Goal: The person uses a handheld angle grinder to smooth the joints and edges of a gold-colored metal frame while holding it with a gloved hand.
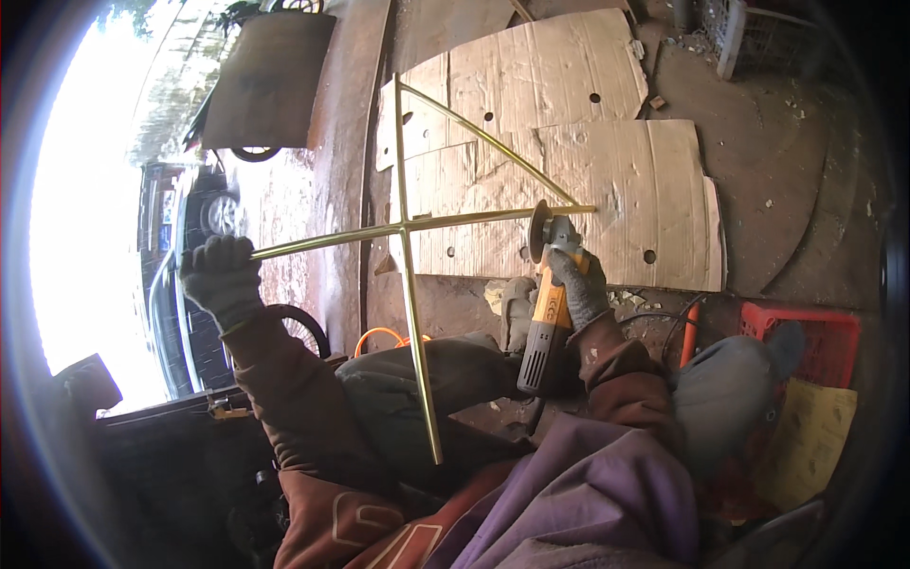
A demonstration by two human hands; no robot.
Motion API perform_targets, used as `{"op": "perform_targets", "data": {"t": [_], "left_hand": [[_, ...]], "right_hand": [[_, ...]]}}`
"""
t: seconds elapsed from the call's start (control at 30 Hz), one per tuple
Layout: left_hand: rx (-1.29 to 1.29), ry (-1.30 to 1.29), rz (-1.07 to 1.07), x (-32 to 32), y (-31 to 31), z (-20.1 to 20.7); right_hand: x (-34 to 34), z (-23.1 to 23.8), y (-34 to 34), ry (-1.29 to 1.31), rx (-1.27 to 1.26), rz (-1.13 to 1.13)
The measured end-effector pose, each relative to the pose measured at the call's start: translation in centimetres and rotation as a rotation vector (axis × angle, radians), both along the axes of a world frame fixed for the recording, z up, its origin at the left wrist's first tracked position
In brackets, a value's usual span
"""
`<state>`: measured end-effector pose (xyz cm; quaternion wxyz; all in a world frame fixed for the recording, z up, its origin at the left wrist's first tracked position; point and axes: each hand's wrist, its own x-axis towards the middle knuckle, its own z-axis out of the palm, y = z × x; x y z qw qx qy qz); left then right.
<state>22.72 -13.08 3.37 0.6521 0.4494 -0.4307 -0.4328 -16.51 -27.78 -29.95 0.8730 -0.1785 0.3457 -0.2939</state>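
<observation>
A gold-coloured metal frame of crossed tubes, with one slanted brace, spans the middle of the view. My left hand, in a grey glove, is closed round the left end of its crosswise tube. In my gloved right hand is a yellow and grey angle grinder. The grinder's disc is beside the crosswise tube, close to where the brace meets it. Whether disc and tube touch, or the disc spins, I cannot tell. One long tube of the frame reaches down over my legs.
Flattened cardboard with several holes lies on the floor beneath the frame. A red plastic crate stands at the right, with a yellowish sheet near it. An orange cable curves by my leg. A vehicle is beyond the left edge.
</observation>
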Motion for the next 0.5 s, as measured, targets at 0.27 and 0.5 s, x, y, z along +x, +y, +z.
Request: {"op": "perform_targets", "data": {"t": [0.27,0.5], "left_hand": [[0.057,-0.496,0.634,-1.7,-0.2,0.6],[0.383,-2.902,0.685,-3.0,-0.4,0.9]], "right_hand": [[3.0,4.6,3.4,-0.066,-0.072,0.110],[0.2,0.5,0.8,-0.069,-0.035,0.125]]}}
